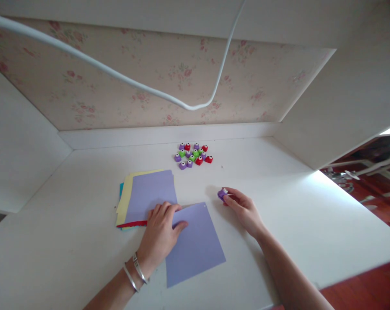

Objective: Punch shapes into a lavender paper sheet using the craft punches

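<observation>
A loose purple sheet of paper (198,247) lies at an angle on the white table. My left hand (162,228) grips it at the upper left, its thumb lying over the sheet and its fingers curled near the paper stack. To the right, my right hand (243,209) holds a small purple craft punch (222,194) with a white button between thumb and fingers, apart from the sheet. A small light mark shows near the sheet's upper right corner. Under and beside my left fingers is a stack of coloured paper (152,189), purple on top, with yellow, red and blue edges showing.
Several small purple, green and red punches (195,153) with white buttons stand in a group near the back wall. A white cable (149,89) hangs across the upper view. White panels (343,94) bound the table (68,258) at the sides; flowered wallpaper covers the back.
</observation>
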